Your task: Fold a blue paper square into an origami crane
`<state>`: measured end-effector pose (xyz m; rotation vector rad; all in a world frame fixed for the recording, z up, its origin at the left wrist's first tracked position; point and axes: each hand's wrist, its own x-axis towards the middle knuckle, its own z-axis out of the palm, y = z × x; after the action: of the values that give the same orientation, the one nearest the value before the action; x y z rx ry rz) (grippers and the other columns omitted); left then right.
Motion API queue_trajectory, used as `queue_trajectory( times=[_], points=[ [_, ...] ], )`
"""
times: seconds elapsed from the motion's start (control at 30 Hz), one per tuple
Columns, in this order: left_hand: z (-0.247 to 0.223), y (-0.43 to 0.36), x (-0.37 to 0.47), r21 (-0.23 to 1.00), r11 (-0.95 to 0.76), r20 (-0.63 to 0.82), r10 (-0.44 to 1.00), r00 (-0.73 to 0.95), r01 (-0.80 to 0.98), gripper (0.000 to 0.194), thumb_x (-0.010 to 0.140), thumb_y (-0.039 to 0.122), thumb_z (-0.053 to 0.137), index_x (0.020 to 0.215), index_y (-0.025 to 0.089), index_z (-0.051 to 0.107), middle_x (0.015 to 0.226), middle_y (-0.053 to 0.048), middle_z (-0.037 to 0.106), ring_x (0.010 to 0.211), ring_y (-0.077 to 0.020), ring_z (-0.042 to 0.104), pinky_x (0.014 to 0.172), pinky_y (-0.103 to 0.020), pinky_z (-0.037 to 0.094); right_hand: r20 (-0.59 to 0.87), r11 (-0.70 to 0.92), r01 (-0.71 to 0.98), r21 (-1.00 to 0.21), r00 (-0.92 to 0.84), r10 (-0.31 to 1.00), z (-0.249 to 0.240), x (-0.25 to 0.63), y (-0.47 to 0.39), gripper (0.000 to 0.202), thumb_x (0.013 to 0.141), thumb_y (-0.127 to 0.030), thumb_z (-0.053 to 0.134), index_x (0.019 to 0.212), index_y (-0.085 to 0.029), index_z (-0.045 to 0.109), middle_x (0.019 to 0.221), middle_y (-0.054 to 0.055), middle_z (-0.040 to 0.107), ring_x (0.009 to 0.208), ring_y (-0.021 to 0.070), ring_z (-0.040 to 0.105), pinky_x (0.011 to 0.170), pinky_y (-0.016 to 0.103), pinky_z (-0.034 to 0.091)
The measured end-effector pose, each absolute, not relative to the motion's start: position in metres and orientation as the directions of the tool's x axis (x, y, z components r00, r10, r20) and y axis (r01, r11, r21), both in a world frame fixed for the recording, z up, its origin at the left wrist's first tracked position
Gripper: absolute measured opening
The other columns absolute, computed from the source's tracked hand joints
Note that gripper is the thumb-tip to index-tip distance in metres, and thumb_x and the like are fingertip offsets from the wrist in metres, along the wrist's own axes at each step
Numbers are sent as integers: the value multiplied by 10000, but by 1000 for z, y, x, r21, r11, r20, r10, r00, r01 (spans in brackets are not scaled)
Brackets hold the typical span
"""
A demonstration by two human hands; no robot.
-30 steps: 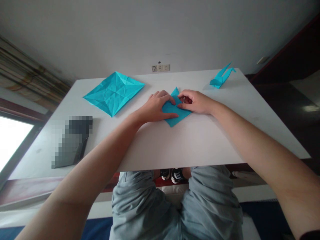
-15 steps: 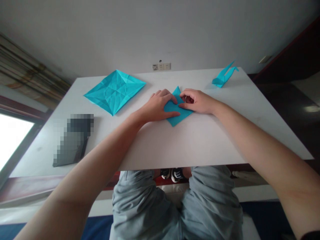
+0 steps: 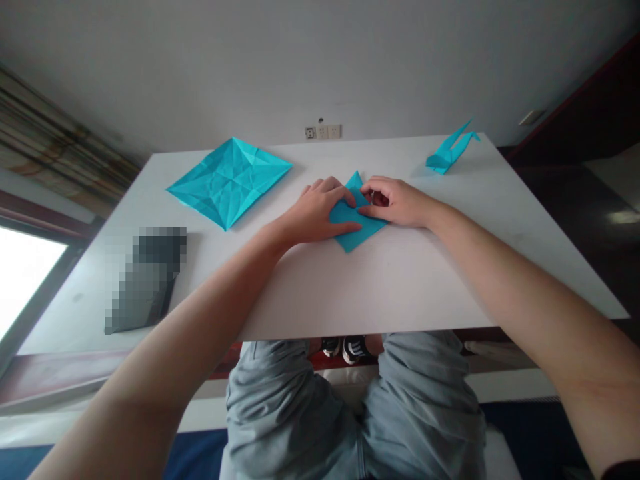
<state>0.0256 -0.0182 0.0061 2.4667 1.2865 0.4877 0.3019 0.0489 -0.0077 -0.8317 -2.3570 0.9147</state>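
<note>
A small turquoise sheet of origami paper (image 3: 367, 230), folded into a diamond, lies on the table between my two hands. My left hand (image 3: 323, 210) rests over its left side, the thumb stretched across the lower part and the fingers bent on the upper part, with a gap between thumb and fingers. At the paper's right edge, my right hand (image 3: 387, 200) is closed in a pinch, thumb and forefinger on the paper near its middle. Part of the paper's left and right sides is hidden under the hands.
A creased, unfolded turquoise sheet (image 3: 230, 183) lies at the back left of the white table (image 3: 325, 293). A folded turquoise paper crane (image 3: 445, 157) stands at the back right. A dark, pixel-blurred flat object (image 3: 147, 280) lies at the left. Wall sockets (image 3: 323, 132) are behind the table.
Hardly anything differs. The whole view has shifted very slightly, while both hands keep their places on the folded paper.
</note>
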Motion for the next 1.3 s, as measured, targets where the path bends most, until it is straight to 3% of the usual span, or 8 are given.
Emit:
queue_trajectory(
  times=[0.93, 1.3],
  points=[
    [6, -19, 26, 414, -556, 146, 822, 550, 721, 475, 1079, 569, 771, 1459, 284, 790, 1592, -191, 679, 1499, -450, 636, 1385, -676, 458, 201, 611, 388, -690, -708, 677, -4, 301, 45, 354, 973, -497, 979, 982, -275, 703, 965, 13, 599, 869, 235, 514, 804, 399, 421],
    [7, -21, 27, 412, -552, 142, 825, 547, 725, 460, 1088, 552, 776, 1458, 279, 788, 1596, -188, 672, 1512, -445, 629, 1399, -674, 451, 197, 613, 398, -683, -708, 679, -4, 301, 46, 323, 965, -432, 972, 970, -266, 694, 997, 18, 621, 868, 229, 533, 830, 410, 422]
  ],
)
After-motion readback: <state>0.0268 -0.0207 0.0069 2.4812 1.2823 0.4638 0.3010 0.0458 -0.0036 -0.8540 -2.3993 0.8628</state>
